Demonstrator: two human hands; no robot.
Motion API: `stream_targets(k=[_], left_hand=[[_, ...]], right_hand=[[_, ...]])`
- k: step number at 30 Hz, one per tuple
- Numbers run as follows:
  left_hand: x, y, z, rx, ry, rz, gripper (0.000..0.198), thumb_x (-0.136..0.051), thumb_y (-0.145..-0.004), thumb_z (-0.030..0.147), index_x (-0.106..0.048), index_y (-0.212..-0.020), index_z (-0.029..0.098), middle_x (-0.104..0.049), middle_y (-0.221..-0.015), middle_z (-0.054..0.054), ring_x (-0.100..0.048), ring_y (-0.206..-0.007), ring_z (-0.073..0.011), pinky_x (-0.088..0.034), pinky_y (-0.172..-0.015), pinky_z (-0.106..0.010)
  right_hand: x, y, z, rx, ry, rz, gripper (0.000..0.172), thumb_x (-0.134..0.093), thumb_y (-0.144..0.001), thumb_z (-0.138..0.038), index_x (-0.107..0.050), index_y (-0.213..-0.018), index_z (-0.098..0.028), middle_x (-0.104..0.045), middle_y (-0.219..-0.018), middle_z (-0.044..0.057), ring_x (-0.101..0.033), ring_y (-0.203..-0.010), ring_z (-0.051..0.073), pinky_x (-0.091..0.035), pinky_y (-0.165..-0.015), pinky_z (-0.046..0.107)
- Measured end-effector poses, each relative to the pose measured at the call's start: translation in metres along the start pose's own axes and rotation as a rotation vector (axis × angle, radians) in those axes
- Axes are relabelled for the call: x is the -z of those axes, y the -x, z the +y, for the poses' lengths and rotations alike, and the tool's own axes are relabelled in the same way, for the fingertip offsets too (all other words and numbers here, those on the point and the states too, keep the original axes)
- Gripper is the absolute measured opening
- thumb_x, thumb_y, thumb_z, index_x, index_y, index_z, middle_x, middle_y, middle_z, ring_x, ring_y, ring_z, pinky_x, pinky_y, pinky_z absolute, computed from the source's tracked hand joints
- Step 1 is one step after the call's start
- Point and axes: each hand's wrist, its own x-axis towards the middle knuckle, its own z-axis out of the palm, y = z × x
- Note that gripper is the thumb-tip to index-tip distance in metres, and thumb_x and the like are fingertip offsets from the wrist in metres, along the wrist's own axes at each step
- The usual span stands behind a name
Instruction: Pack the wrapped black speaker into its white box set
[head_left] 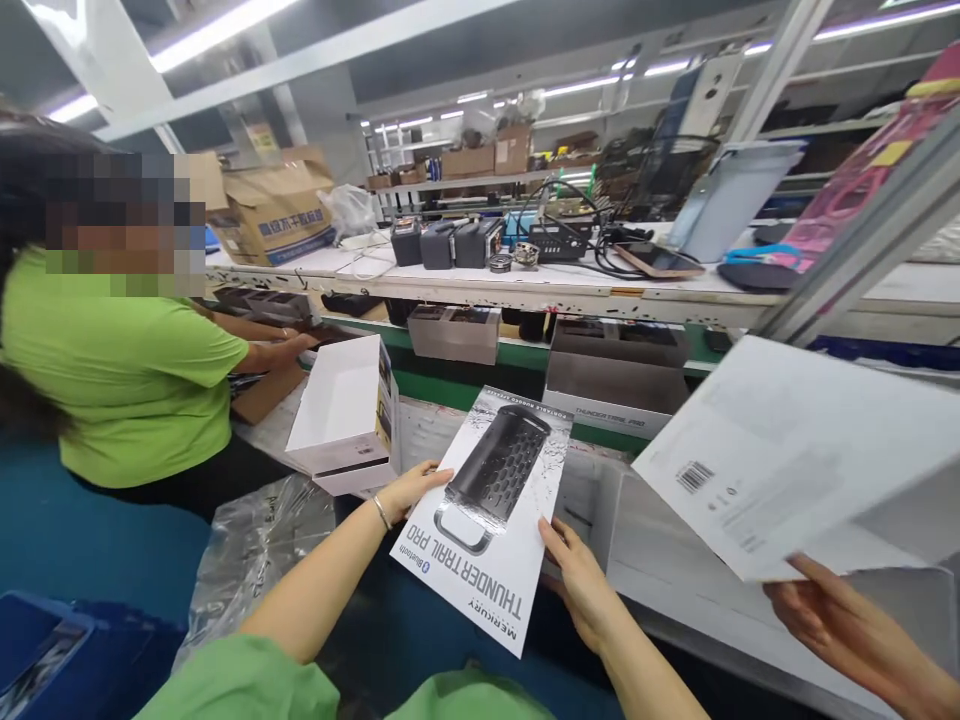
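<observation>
I hold a flat printed carton (480, 520) showing a black speaker and the words "THUNDER TRAIL PRO". My left hand (409, 490), a bracelet on its wrist, grips the carton's left edge. My right hand (581, 585) grips its lower right edge, fingers closed on it. The carton hangs tilted above the white bench (600, 500). At the far right another person's hand (847, 620) holds up a large white carton panel (795, 450) with a barcode.
A co-worker in a green shirt (127, 370) reaches into boxes at left. A white open box (341, 410) stands beside my left hand. Grey cartons (615, 385) line the bench; black speakers (450, 243) sit on the shelf. A clear plastic bag (255, 550) and blue bin (45, 650) lie lower left.
</observation>
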Motion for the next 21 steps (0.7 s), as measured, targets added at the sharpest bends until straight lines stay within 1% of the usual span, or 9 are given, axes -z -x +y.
stream_targets(k=[3, 5, 6, 8, 11, 15, 17, 19, 21], left_hand=[[0.004, -0.001, 0.025, -0.104, -0.163, 0.168, 0.087, -0.075, -0.067, 0.057, -0.04, -0.137, 0.017, -0.039, -0.145, -0.018, -0.035, -0.136, -0.0318, -0.032, -0.11, -0.043], [-0.001, 0.003, 0.044, -0.199, -0.287, 0.251, 0.088, -0.074, -0.068, 0.057, -0.038, -0.141, 0.021, -0.033, -0.151, -0.012, -0.019, -0.143, -0.0303, -0.016, -0.117, -0.043], [-0.006, 0.005, 0.052, -0.247, -0.375, 0.27, 0.087, -0.072, -0.069, 0.057, -0.039, -0.141, 0.022, -0.035, -0.15, -0.01, -0.018, -0.143, -0.0307, -0.014, -0.117, -0.045], [-0.022, 0.008, 0.067, -0.342, -0.576, 0.269, 0.084, -0.068, -0.072, 0.059, -0.039, -0.142, 0.022, -0.04, -0.147, -0.009, -0.023, -0.14, -0.0316, -0.018, -0.116, -0.046], [-0.051, 0.009, 0.08, -0.442, -0.782, 0.206, 0.077, -0.063, -0.076, 0.059, -0.041, -0.141, 0.023, -0.04, -0.147, -0.009, -0.026, -0.138, -0.0319, -0.023, -0.114, -0.048], [-0.082, 0.006, 0.088, -0.492, -0.853, 0.158, 0.072, -0.063, -0.078, 0.055, -0.043, -0.14, 0.024, -0.035, -0.149, -0.01, -0.021, -0.14, -0.031, -0.02, -0.114, -0.05], [-0.09, 0.006, 0.09, -0.513, -0.862, 0.134, 0.073, -0.064, -0.078, 0.055, -0.043, -0.14, 0.023, -0.035, -0.149, -0.011, -0.021, -0.14, -0.0305, -0.02, -0.115, -0.05], [-0.093, 0.007, 0.092, -0.535, -0.865, 0.117, 0.074, -0.064, -0.078, 0.055, -0.042, -0.14, 0.023, -0.034, -0.15, -0.011, -0.021, -0.141, -0.0305, -0.02, -0.115, -0.051], [-0.091, 0.009, 0.093, -0.559, -0.85, 0.126, 0.072, -0.063, -0.079, 0.054, -0.043, -0.14, 0.023, -0.034, -0.15, -0.01, -0.021, -0.141, -0.0297, -0.021, -0.115, -0.05]], right_hand=[[0.033, 0.013, 0.01, -0.036, 0.054, 0.018, 0.073, -0.078, -0.064, -0.063, -0.06, -0.118, -0.017, -0.06, -0.122, 0.01, -0.057, -0.11, 0.024, -0.049, -0.085, 0.028], [0.057, 0.022, 0.021, -0.075, 0.053, 0.074, 0.073, -0.08, -0.062, -0.062, -0.064, -0.11, -0.01, -0.064, -0.11, 0.015, -0.062, -0.097, 0.025, -0.05, -0.081, 0.029], [0.068, 0.026, 0.027, -0.089, 0.042, 0.125, 0.07, -0.079, -0.064, -0.06, -0.064, -0.11, -0.009, -0.065, -0.106, 0.016, -0.063, -0.093, 0.024, -0.051, -0.078, 0.027], [0.089, 0.027, 0.034, -0.113, -0.004, 0.263, 0.064, -0.075, -0.073, -0.053, -0.059, -0.117, -0.009, -0.064, -0.107, 0.017, -0.063, -0.092, 0.023, -0.051, -0.077, 0.027], [0.117, 0.011, 0.03, -0.123, -0.125, 0.52, 0.069, -0.066, -0.083, -0.052, -0.042, -0.137, -0.016, -0.055, -0.124, 0.02, -0.061, -0.102, 0.028, -0.051, -0.092, 0.039], [0.151, -0.028, 0.005, -0.076, -0.319, 0.746, 0.093, -0.07, -0.074, -0.063, -0.029, -0.144, -0.019, -0.033, -0.141, 0.029, -0.054, -0.111, 0.042, -0.05, -0.091, 0.055], [0.164, -0.043, -0.004, -0.044, -0.374, 0.849, 0.084, -0.075, -0.076, -0.038, -0.03, -0.142, -0.012, -0.036, -0.138, 0.03, -0.054, -0.111, 0.042, -0.052, -0.088, 0.056], [0.174, -0.047, -0.008, 0.016, -0.409, 0.92, 0.074, -0.063, -0.073, 0.0, -0.033, -0.139, -0.011, -0.045, -0.134, 0.023, -0.055, -0.111, 0.037, -0.054, -0.087, 0.055], [0.185, -0.036, -0.007, 0.072, -0.433, 0.909, 0.077, -0.047, -0.067, 0.015, -0.036, -0.138, -0.014, -0.051, -0.129, 0.015, -0.058, -0.107, 0.03, -0.057, -0.084, 0.051]])
